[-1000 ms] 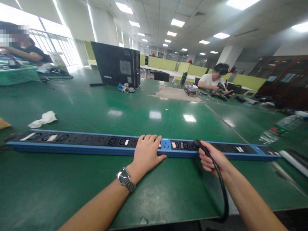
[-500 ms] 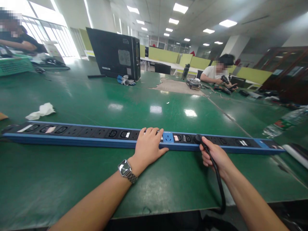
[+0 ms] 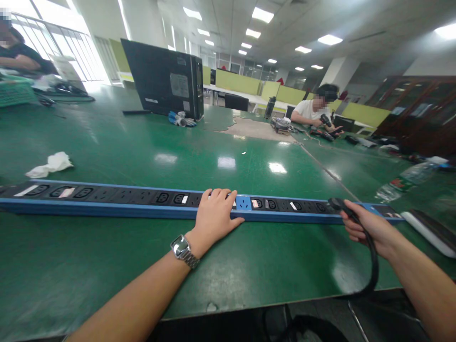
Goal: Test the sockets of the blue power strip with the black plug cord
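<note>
The left hand [image 3: 216,214] lies palm-down, fingers loosely spread, across a blue-edged power strip [image 3: 270,217], which extends to both sides of it on a green tabletop [image 3: 107,266] — glossy, with lamp reflections [image 3: 226,163] beyond the hand. The right hand [image 3: 372,228] grips a black plug [image 3: 335,204] at the strip (whether seated, one cannot tell), its cable [image 3: 373,268] looping below the fingers. Beyond the left hand stands a computer tower [image 3: 160,83]; beyond the right, a white-shirted person [image 3: 302,112] sits under ceiling lights [image 3: 262,14].
</note>
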Motion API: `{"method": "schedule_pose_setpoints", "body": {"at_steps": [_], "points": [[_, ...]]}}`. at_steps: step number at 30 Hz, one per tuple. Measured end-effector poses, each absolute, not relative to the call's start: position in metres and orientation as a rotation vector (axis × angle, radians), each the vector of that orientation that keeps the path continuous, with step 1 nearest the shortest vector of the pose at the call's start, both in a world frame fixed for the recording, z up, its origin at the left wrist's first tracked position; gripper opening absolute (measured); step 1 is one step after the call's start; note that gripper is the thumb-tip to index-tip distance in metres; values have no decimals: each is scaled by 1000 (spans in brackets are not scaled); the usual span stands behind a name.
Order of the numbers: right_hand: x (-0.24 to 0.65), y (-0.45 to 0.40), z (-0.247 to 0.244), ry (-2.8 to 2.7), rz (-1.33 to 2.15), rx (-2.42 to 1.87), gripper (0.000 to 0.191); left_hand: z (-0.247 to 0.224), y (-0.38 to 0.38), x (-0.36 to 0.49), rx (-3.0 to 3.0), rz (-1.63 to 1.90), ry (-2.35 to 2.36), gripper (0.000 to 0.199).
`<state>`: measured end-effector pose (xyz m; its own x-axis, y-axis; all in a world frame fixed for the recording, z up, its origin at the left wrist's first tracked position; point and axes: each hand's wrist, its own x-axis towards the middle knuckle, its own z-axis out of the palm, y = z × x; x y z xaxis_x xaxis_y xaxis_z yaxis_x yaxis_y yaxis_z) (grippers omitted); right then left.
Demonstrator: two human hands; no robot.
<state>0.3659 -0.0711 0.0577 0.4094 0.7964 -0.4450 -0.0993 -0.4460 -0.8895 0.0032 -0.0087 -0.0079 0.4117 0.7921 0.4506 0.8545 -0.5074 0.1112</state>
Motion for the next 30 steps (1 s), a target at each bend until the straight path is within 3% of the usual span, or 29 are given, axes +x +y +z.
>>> {"method": "schedule_pose_setpoints", "body": {"at_steps": [5, 18, 30], "points": [[392, -64, 35, -604, 1020, -1807, 42, -8, -8, 3, -2514, -684, -1489, 67], [391, -60, 35, -686, 907, -1850, 43, -7, -9, 3, -2531, -659, -1498, 67], [401, -46, 38, -715, 920, -2155, 47, -6, -9, 3, -2543, -637, -1500, 68]]}}
